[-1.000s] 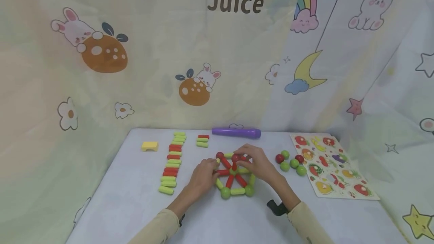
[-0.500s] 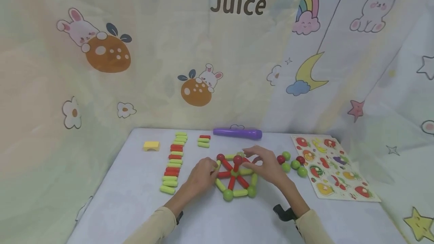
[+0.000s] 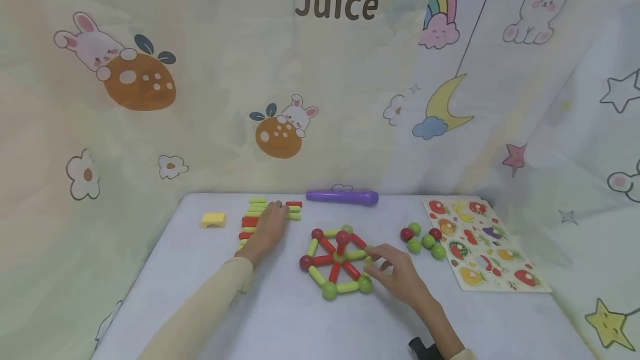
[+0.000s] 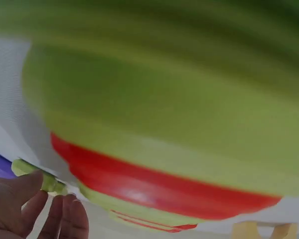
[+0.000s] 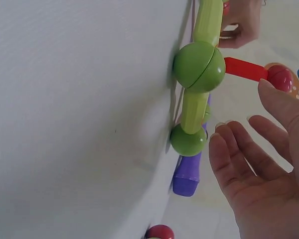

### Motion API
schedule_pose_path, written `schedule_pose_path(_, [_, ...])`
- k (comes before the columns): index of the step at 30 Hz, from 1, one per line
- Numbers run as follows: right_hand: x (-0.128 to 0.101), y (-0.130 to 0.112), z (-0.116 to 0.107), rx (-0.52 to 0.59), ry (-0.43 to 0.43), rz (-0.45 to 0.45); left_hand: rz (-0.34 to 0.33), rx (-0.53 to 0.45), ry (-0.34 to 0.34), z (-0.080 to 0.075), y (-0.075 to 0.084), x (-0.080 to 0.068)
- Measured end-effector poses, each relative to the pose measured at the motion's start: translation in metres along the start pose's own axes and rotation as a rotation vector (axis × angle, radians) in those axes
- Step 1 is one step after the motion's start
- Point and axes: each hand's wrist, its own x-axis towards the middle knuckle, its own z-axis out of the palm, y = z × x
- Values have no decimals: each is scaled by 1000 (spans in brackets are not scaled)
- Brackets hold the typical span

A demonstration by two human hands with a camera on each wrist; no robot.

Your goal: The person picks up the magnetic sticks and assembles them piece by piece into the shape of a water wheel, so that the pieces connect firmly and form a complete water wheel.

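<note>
A wheel-shaped frame [image 3: 339, 258] of red and light-green magnetic rods with balls at its joints lies on the table. From its middle a red rod [image 5: 245, 68] stands up, capped by a red ball [image 3: 343, 238]. My right hand [image 3: 397, 274] is at the frame's right side, fingers loosely bent and apart, gripping nothing. Over the loose rods at the back left is my left hand [image 3: 270, 224], covering part of the long row of rods [image 3: 250, 220]. In the left wrist view its thumb and fingertips are around the near end of a light-green rod [image 4: 25, 168], not closed on it.
Behind the frame lies a purple tapered stick [image 3: 342, 198]. Several loose red and green balls [image 3: 428, 241] sit right of the frame, beside a fruit picture board [image 3: 487, 243]. A yellow arch block [image 3: 213, 219] is at the far left. A printed curtain hangs behind the table.
My left hand has left the frame and moved back and left to the loose rods. The right hand has drawn away from the upright red ball, down to the frame's right side.
</note>
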Motion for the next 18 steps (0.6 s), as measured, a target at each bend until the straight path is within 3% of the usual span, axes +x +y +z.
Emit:
schedule_pose_path(4, [-3, -1, 4, 2, 21, -7, -14, -87, 11, 0, 5, -3])
schedule_pose_path(9, [-4, -2, 9, 8, -22, 12, -127, -272, 15, -12, 17, -20])
schedule_pose_path(13, [-5, -3, 9, -3, -12, 33, -143, -488, 40, -41, 46, -47])
schedule_pose_path(18, [-2, -2, 9, -27, 21, 28, -69, -711, 21, -75, 94, -84])
